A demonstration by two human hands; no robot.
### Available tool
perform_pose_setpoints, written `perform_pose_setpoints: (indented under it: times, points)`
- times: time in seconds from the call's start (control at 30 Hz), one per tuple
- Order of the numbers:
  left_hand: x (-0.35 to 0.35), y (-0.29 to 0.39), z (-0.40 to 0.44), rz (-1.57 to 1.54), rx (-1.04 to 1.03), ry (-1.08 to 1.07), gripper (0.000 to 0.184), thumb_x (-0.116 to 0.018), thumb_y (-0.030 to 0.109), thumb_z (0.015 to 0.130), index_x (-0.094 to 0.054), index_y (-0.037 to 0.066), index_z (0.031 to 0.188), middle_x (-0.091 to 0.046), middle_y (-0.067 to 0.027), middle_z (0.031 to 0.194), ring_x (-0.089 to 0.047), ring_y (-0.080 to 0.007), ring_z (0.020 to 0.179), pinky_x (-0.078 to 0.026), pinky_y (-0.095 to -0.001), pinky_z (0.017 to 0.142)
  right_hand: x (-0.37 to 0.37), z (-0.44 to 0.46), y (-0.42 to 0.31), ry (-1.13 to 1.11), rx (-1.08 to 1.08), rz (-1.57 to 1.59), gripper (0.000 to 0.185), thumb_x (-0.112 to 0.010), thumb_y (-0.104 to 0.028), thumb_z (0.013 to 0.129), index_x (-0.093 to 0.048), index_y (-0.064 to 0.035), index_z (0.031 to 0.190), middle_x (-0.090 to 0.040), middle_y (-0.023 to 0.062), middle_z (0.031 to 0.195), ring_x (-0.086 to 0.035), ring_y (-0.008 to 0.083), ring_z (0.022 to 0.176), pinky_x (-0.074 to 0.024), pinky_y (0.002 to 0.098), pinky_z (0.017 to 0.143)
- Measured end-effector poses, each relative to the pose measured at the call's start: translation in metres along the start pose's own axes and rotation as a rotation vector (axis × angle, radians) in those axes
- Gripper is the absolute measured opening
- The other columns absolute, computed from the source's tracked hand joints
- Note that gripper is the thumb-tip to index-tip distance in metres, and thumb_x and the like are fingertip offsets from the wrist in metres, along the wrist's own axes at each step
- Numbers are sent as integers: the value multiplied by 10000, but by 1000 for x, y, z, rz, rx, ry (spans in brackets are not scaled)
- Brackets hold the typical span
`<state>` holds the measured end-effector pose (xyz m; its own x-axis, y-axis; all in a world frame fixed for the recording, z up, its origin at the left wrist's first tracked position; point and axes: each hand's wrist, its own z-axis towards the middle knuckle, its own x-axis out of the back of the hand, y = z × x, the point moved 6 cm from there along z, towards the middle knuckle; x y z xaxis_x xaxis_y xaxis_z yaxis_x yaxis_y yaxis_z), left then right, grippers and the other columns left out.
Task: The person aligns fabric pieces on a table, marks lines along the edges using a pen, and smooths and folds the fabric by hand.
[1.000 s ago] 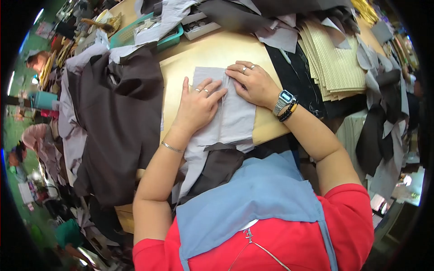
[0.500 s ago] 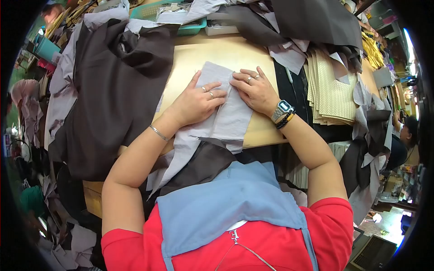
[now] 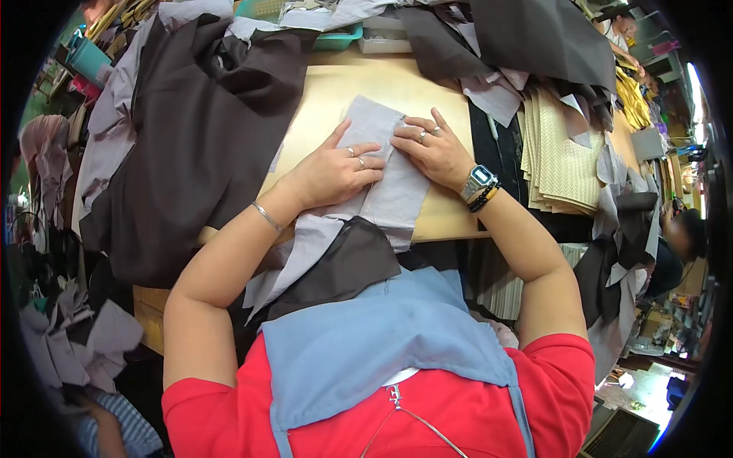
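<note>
A pale grey piece of leather-like material [image 3: 393,200] lies on the yellowish board in front of me, with a line or folded edge running along its length. My left hand [image 3: 343,169] rests on its left part, palm down, thumb spread away from the fingers. Against its upper right edge my right hand [image 3: 435,153] presses its fingertips, with one finger raised apart from the rest. A few centimetres separate the two hands. The near end hangs over the board's front edge, where a dark brown flap [image 3: 343,263] shows beside the grey. Whatever lies under the fingertips is hidden.
A large dark brown sheet [image 3: 202,145] covers the left side of the board [image 3: 321,91]. On the right sits a stack of cream woven-textured sheets [image 3: 561,156] beside a pen-like tool [image 3: 492,127]. Teal [image 3: 340,38] and white trays stand behind. Other people are at the edges.
My view has shifted slightly. Both hands keep nearly the same place on the grey piece. A striped sleeve and arm now show at the lower left.
</note>
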<state>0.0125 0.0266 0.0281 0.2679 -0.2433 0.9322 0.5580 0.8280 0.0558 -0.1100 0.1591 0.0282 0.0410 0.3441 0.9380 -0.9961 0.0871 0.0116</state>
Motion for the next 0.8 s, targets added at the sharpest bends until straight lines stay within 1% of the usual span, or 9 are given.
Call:
perform_pose_setpoints:
  times: [0.17,0.27,0.37,0.53,0.67,0.8]
  points:
    - [3,4,-4,16,-6,7,329,-722,169,788,-680,240,1106,-664,120,1208,-566,-134,1281,-195,-621,1189,-3,-2,-1,-43,23,-16,252,-619,-201,913,-662,-201,1161,-641,-31,1184,-559,178,1234,-340,626,1110]
    - [4,6,-6,25,-8,14,325,-722,175,791,-683,243,1106,-667,124,1198,-569,-133,1279,-202,-622,1187,0,0,-4,-34,78,-34,264,-593,-203,920,-652,-214,1177,-635,-33,1200,-558,175,1237,-331,637,1115]
    - [6,9,-8,36,-12,11,294,-717,180,795,-695,243,1081,-671,128,1187,-571,-131,1276,-210,-622,1185,-5,-4,-3,-130,49,-23,287,-555,-207,932,-640,-220,1206,-620,-19,1241,-540,179,1263,-322,646,1121]
    - [9,16,-16,22,-20,6,228,-706,189,793,-720,237,1016,-675,129,1166,-571,-127,1273,-216,-622,1185,-5,-7,-7,-173,57,-12,337,-522,-199,944,-609,-212,1270,-582,12,1323,-507,206,1305,-314,663,1121]
    - [16,22,-21,13,-22,-32,236,-703,187,789,-724,229,1020,-676,130,1156,-561,-126,1283,-211,-628,1186,-4,-8,-12,-238,63,-33,374,-508,-170,945,-582,-209,1309,-567,27,1355,-502,221,1313,-314,674,1117]
    - [20,27,-25,-15,-4,-92,238,-700,180,798,-727,219,1031,-678,124,1157,-554,-131,1291,-196,-640,1186,-2,-8,-15,-255,57,-9,394,-496,-156,946,-565,-208,1331,-557,35,1373,-499,224,1320,-315,676,1115]
